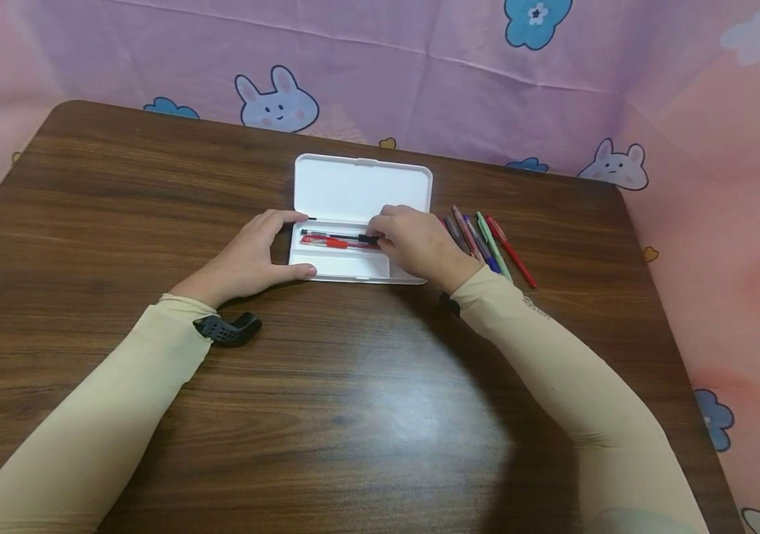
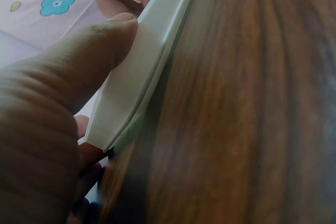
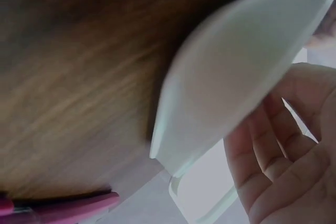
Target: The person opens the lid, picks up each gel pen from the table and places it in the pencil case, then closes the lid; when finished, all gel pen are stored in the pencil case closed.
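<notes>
With the left hand (image 1: 246,256) gripping the open pencil case (image 1: 359,189) at its 9 o'clock end, the right hand (image 1: 413,241) pinches a black pen (image 1: 336,236) into the tray, likely fetching loose pens (image 1: 486,241) at 3 o'clock next.

White pencil case (image 1: 359,193) open (pens (image 1: 339,239) inside), mid-table.

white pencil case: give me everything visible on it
The white pencil case is a flat rectangular box with rounded corners, apparently matte plastic. It lies open on the wooden table, lid folded back flat away from the person. The tray holds a black pen and a red pen lying lengthwise. The left hand grips the tray's left end, thumb on the near edge. The right hand is over the tray's right part, fingers at the black pen's end. More pens lie just right of it.
</notes>
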A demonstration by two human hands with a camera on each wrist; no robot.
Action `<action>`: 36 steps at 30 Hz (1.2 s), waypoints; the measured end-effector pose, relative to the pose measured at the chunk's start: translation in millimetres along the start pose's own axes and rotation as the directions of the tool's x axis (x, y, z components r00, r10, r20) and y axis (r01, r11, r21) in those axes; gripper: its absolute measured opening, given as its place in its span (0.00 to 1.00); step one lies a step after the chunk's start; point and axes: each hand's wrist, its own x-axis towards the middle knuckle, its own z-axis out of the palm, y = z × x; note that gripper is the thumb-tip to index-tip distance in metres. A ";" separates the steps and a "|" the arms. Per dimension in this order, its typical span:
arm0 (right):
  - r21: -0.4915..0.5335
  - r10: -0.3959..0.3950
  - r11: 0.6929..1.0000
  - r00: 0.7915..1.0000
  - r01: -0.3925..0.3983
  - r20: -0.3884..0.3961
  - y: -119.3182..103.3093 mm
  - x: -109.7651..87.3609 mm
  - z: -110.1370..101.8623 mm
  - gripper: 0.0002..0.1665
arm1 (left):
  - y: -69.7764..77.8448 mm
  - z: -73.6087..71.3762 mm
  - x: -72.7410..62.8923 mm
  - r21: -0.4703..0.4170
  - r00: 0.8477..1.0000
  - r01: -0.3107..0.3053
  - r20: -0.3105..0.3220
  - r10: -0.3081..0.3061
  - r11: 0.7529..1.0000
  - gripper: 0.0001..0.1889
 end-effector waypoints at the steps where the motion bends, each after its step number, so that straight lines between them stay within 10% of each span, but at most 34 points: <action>1: 0.002 0.000 1.000 1.000 0.000 0.005 -0.4 0.3 -0.4 0.13 | -0.1 0.1 0.4 0.000 1.000 -0.003 -0.002 0.003 1.000 0.48; 23: 0.042 0.029 0.999 1.000 -0.029 0.000 3.5 1.4 -10.5 0.12 | 0.7 -2.5 -0.5 -0.004 1.000 0.004 -0.009 -0.004 1.000 0.47; 31: 0.173 0.170 0.974 0.976 -0.145 -0.138 44.9 -51.7 -39.7 0.19 | 1.5 -1.6 0.6 -0.004 1.000 0.005 0.000 -0.005 1.000 0.48; 36: 0.310 0.338 0.906 0.933 -0.288 -0.122 94.6 -104.8 -54.5 0.25 | 0.2 0.1 1.8 0.004 1.000 0.005 -0.003 -0.005 1.000 0.48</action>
